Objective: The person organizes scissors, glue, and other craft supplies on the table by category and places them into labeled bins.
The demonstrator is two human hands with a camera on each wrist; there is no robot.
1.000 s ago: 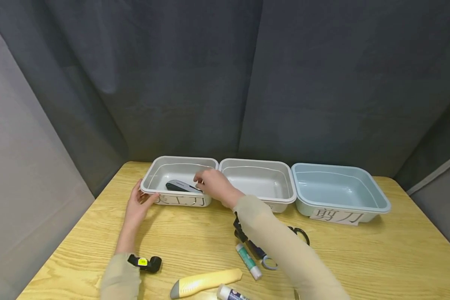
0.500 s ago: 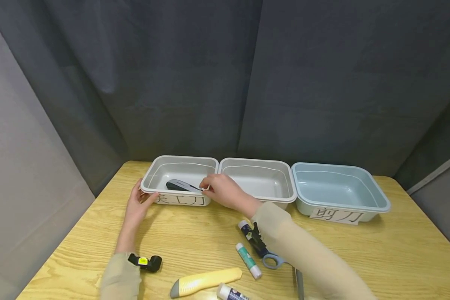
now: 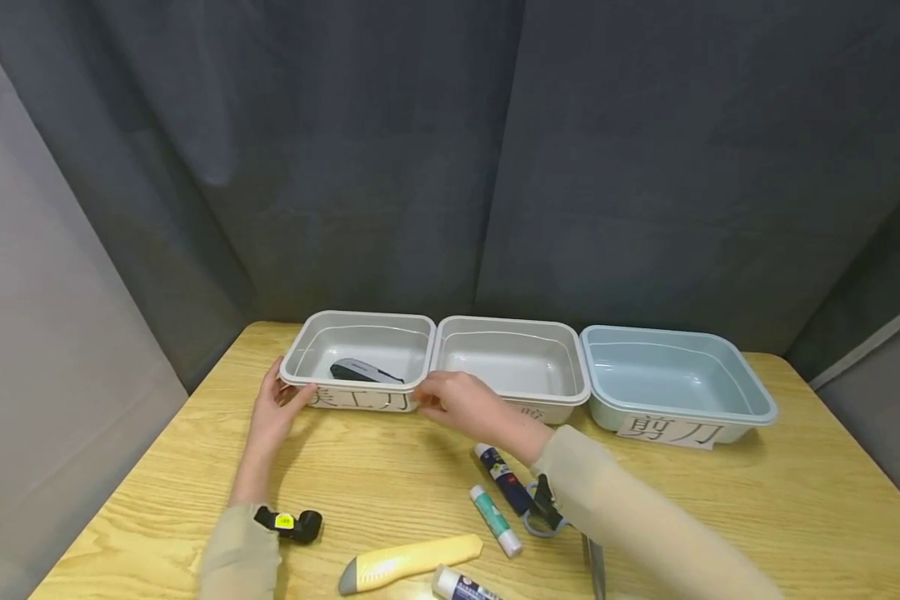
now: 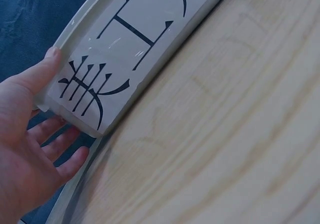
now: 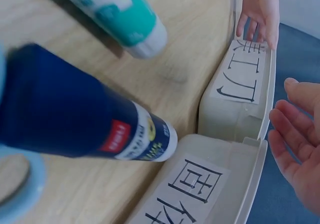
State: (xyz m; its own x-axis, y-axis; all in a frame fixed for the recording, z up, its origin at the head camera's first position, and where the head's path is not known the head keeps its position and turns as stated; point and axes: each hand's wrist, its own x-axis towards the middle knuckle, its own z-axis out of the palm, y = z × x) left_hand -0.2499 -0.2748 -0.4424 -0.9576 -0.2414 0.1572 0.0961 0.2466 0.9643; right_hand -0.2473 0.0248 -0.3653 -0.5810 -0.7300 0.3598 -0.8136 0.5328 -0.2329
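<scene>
My left hand [image 3: 273,410] holds the front left corner of the left grey bin [image 3: 367,315]. In the left wrist view its thumb [image 4: 47,68] lies on the rim and the fingers sit around the end wall. Inside that bin a black-and-grey utility knife [image 3: 362,369] leans along the front. My right hand [image 3: 471,410] hovers at the bin's front right corner, beside the middle grey bin [image 3: 517,322]. Its fingers [image 5: 295,126] are loosely bent with nothing between them.
A light blue bin [image 3: 682,335] stands on the right. Nearer lie a yellow utility knife [image 3: 412,562], a green glue stick [image 3: 497,522], a navy glue stick [image 3: 504,479], another white-capped glue stick [image 3: 461,585] and blue-handled scissors [image 3: 532,527], partly behind the right sleeve.
My right hand has drawn back from above the utility knife, out of the left bin and toward the right. The knife stays in the bin. My left hand keeps its place.
</scene>
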